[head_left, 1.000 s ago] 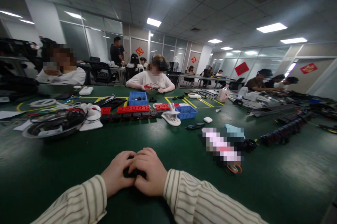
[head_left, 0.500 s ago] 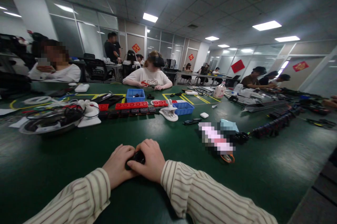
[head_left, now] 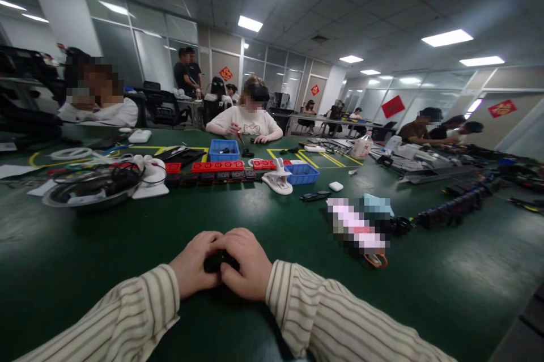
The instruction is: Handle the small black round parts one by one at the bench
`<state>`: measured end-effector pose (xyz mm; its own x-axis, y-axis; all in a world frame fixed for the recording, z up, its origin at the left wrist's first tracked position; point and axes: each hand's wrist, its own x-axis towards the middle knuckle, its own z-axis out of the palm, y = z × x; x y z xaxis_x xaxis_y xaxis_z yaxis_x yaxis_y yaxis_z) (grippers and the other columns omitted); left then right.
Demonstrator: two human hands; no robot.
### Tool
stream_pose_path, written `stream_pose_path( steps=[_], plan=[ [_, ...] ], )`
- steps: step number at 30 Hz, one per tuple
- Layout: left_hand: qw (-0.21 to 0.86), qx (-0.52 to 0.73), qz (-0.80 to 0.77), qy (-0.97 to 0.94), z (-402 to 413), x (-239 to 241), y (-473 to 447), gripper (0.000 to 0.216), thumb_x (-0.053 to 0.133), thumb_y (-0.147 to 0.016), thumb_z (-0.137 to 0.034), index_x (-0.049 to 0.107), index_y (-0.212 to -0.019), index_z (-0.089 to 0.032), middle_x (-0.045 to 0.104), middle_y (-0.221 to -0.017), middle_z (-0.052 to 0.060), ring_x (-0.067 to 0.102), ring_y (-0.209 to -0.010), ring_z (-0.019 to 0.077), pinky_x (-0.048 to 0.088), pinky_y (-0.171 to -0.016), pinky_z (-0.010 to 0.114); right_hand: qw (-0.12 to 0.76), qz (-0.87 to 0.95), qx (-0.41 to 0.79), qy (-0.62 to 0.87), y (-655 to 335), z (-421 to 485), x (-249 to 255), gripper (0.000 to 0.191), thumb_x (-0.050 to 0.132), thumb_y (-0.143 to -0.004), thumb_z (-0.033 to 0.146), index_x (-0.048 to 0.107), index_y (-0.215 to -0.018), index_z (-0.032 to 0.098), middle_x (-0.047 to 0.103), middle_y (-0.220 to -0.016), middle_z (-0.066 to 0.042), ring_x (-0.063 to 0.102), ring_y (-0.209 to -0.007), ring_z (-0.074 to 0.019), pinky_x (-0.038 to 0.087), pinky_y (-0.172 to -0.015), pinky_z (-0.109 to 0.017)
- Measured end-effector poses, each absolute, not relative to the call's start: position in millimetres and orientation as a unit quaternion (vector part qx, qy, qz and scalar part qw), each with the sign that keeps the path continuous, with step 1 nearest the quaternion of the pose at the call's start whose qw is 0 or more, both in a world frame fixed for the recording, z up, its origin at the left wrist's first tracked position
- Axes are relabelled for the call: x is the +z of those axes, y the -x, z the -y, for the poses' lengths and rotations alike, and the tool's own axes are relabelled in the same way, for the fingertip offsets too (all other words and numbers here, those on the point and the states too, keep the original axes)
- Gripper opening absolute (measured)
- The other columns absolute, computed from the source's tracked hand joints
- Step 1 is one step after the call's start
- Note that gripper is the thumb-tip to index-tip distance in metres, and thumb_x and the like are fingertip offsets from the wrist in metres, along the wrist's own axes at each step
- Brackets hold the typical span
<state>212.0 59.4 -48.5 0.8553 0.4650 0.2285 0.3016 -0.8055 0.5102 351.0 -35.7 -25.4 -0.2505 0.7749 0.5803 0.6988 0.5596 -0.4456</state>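
Observation:
Both of my hands rest together on the green table [head_left: 127,248] close to me. My left hand [head_left: 193,265] and my right hand [head_left: 244,265] have their fingers curled around a small black object [head_left: 216,261] held between them. Most of that object is hidden by my fingers, so I cannot name it. Striped sleeves cover both of my forearms.
A metal bowl with black cables [head_left: 91,189] sits at the left. A row of red and black blocks [head_left: 216,171], two blue bins [head_left: 223,150] and a white clamp-like piece [head_left: 278,178] lie mid-table. A blurred pink object [head_left: 355,231] lies to the right. Several people sit around the table.
My hands stay clasped on the black object with only small finger shifts. The view has tilted slightly between frames.

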Motion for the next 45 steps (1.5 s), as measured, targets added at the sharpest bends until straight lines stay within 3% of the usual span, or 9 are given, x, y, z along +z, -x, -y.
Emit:
stream_pose_path(
  steps=[6, 11, 15, 19, 23, 29, 35, 40, 45],
  plan=[
    [0.143, 0.199, -0.255, -0.936, -51.9, -50.8, -214.9, 0.067, 0.072, -0.048, -0.047, 0.052, -0.104, -0.017, 0.056, -0.107, 0.009, 0.048, -0.106, 0.0311, 0.020, -0.103, 0.055, 0.399, 0.740, 0.032, 0.541, -352.8, 31.2, -28.3, 0.037, 0.057, -0.074, 0.038, 0.049, -0.103, 0.017, 0.055, -0.099, -0.006, 0.048, -0.091, -0.0192, 0.037, -0.084, -0.034],
    [0.131, 0.167, -0.261, -0.942, -48.4, -44.5, -218.1, 0.036, 0.067, -0.058, -0.041, 0.057, -0.086, -0.020, 0.059, -0.093, 0.004, 0.054, -0.094, 0.0251, 0.020, -0.102, 0.054, 0.350, 0.704, 0.005, 0.618, -350.8, 27.9, -32.5, 0.039, 0.065, -0.069, 0.047, 0.052, -0.089, 0.017, 0.051, -0.087, -0.003, 0.046, -0.083, -0.0179, 0.038, -0.075, -0.032],
    [0.166, 0.162, -0.256, -0.938, -52.6, -44.5, -217.3, 0.033, 0.064, -0.059, -0.030, 0.059, -0.091, -0.021, 0.058, -0.095, 0.003, 0.053, -0.095, 0.0242, 0.023, -0.101, 0.052, 0.339, 0.709, -0.004, 0.618, -350.0, 29.2, -30.5, 0.030, 0.064, -0.070, 0.040, 0.054, -0.087, 0.018, 0.052, -0.086, -0.003, 0.046, -0.084, -0.0177, 0.037, -0.076, -0.031],
    [0.214, 0.168, -0.225, -0.936, -59.9, -47.1, -214.1, 0.033, 0.062, -0.060, -0.026, 0.061, -0.092, -0.020, 0.057, -0.099, 0.006, 0.051, -0.097, 0.0253, 0.038, -0.092, 0.042, 0.342, 0.749, -0.008, 0.567, -350.5, 31.8, -28.5, 0.020, 0.059, -0.070, 0.024, 0.057, -0.089, 0.018, 0.056, -0.090, -0.004, 0.048, -0.087, -0.0179, 0.036, -0.079, -0.032],
    [0.226, 0.166, -0.200, -0.939, -64.0, -50.8, -211.7, 0.027, 0.060, -0.062, -0.025, 0.063, -0.088, -0.020, 0.056, -0.101, 0.006, 0.050, -0.099, 0.0253, 0.040, -0.090, 0.039, 0.353, 0.795, 0.003, 0.494, -351.0, 33.7, -28.0, 0.024, 0.050, -0.066, 0.013, 0.057, -0.088, 0.019, 0.061, -0.090, -0.002, 0.051, -0.089, -0.0182, 0.035, -0.085, -0.033],
    [0.161, 0.192, -0.247, -0.936, -57.2, -56.0, -211.8, 0.059, 0.069, -0.054, -0.039, 0.051, -0.107, -0.019, 0.054, -0.112, 0.009, 0.047, -0.108, 0.0292, 0.019, -0.103, 0.055, 0.403, 0.762, -0.001, 0.506, -351.0, 36.6, -25.1, 0.036, 0.057, -0.071, 0.030, 0.050, -0.104, 0.017, 0.057, -0.102, -0.005, 0.048, -0.095, -0.0194, 0.034, -0.088, -0.035],
    [0.133, 0.191, -0.263, -0.936, -52.0, -51.3, -214.9, 0.042, 0.067, -0.056, -0.042, 0.055, -0.090, -0.021, 0.058, -0.098, 0.005, 0.052, -0.098, 0.0266, 0.020, -0.102, 0.056, 0.369, 0.700, -0.010, 0.612, -350.1, 30.4, -33.2, 0.043, 0.065, -0.067, 0.049, 0.051, -0.091, 0.017, 0.052, -0.088, -0.004, 0.046, -0.083, -0.0187, 0.037, -0.076, -0.034],
    [0.224, 0.162, -0.233, -0.932, -57.8, -47.6, -216.6, 0.029, 0.062, -0.062, -0.030, 0.058, -0.089, -0.019, 0.056, -0.095, 0.005, 0.052, -0.092, 0.0233, 0.043, -0.085, 0.039, 0.332, 0.719, -0.010, 0.611, -349.7, 28.8, -30.8, 0.027, 0.062, -0.072, 0.039, 0.053, -0.085, 0.017, 0.050, -0.085, -0.003, 0.045, -0.083, -0.0172, 0.036, -0.075, -0.031],
    [0.239, 0.175, -0.209, -0.932, -61.3, -50.9, -215.1, 0.032, 0.060, -0.061, -0.026, 0.061, -0.093, -0.019, 0.056, -0.100, 0.006, 0.050, -0.099, 0.0255, 0.041, -0.090, 0.040, 0.346, 0.769, -0.017, 0.537, -351.6, 28.8, -30.2, 0.017, 0.055, -0.069, 0.020, 0.058, -0.086, 0.018, 0.058, -0.089, -0.003, 0.048, -0.085, -0.0173, 0.037, -0.079, -0.032]
  ],
)
